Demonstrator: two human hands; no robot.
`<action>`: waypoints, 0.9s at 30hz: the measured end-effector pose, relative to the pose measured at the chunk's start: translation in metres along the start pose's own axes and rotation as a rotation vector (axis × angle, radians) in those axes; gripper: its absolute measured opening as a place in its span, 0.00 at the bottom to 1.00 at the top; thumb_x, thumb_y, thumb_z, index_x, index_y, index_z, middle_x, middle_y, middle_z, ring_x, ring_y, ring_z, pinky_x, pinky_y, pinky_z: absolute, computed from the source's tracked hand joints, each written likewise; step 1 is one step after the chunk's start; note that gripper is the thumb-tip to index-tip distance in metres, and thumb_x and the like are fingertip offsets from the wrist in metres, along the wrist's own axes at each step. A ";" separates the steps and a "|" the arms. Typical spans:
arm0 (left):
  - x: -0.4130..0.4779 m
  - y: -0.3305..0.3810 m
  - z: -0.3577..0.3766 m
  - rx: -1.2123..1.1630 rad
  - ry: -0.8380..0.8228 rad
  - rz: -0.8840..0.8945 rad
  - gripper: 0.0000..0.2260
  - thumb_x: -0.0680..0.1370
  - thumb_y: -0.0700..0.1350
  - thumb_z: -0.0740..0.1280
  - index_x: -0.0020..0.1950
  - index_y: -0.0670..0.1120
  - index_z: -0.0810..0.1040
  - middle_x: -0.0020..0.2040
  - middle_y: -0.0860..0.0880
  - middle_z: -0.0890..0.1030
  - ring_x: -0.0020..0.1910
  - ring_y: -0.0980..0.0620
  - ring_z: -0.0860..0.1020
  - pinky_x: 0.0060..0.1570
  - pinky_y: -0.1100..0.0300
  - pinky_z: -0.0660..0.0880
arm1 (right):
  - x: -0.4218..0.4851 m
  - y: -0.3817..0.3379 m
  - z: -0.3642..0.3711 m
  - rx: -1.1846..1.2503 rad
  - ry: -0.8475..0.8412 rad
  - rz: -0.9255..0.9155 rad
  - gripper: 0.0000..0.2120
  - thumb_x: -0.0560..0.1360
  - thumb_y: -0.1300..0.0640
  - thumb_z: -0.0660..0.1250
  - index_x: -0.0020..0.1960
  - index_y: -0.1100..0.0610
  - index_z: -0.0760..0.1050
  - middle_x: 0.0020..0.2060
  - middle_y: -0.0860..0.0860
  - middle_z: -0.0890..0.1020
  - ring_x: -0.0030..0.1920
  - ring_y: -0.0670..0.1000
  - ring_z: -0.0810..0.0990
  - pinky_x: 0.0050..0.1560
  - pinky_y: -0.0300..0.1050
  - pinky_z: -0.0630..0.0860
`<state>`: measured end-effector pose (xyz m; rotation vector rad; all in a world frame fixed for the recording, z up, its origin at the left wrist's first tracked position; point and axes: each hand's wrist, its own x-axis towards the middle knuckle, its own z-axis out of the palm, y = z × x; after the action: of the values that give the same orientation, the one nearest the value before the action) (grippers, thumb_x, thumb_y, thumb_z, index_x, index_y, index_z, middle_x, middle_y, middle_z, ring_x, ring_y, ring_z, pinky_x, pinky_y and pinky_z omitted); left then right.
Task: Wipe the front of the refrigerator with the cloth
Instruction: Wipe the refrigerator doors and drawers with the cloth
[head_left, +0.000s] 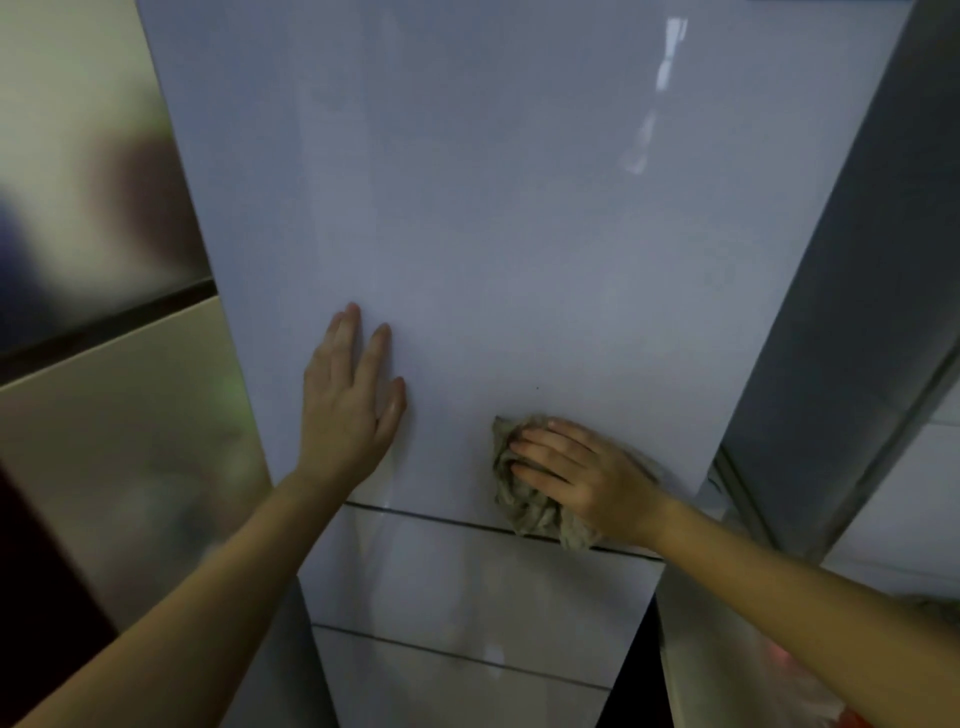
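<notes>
The pale refrigerator door (493, 234) is bare and open above and between both hands. The left hand (348, 410) lies flat on its lower left; the right hand (582, 478), pressing a crumpled cloth (524, 499), covers the lower right just above a door seam (467, 525).

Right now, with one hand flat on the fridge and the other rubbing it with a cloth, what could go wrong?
The bare left hand pressed on the glossy door may leave fresh smears. The cloth is bunched under the right hand, so it may cover little and miss the seam below.
</notes>
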<state>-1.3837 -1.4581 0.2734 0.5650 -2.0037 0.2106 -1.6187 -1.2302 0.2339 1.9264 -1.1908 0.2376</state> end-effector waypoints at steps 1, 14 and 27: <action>0.003 0.004 -0.001 0.002 0.002 0.010 0.26 0.83 0.51 0.61 0.79 0.42 0.64 0.81 0.37 0.58 0.81 0.38 0.58 0.76 0.46 0.60 | 0.005 -0.003 0.003 0.012 -0.004 -0.023 0.13 0.85 0.62 0.62 0.67 0.61 0.79 0.69 0.58 0.78 0.72 0.58 0.75 0.75 0.57 0.70; 0.032 0.028 -0.001 -0.003 0.027 0.118 0.24 0.82 0.50 0.62 0.77 0.42 0.67 0.81 0.37 0.60 0.80 0.37 0.58 0.76 0.44 0.61 | 0.050 0.046 -0.067 -0.274 0.186 0.287 0.17 0.82 0.54 0.69 0.69 0.57 0.79 0.70 0.56 0.79 0.71 0.57 0.76 0.74 0.56 0.69; 0.011 0.066 0.000 -0.115 -0.092 0.124 0.24 0.83 0.51 0.59 0.76 0.42 0.69 0.81 0.38 0.59 0.81 0.38 0.57 0.76 0.45 0.60 | -0.052 0.035 -0.128 -0.268 0.094 0.782 0.19 0.72 0.61 0.74 0.63 0.58 0.80 0.58 0.56 0.79 0.56 0.58 0.75 0.50 0.54 0.80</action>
<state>-1.4194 -1.4039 0.2888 0.3837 -2.1278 0.1459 -1.6424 -1.1095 0.3064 1.1363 -1.7639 0.5367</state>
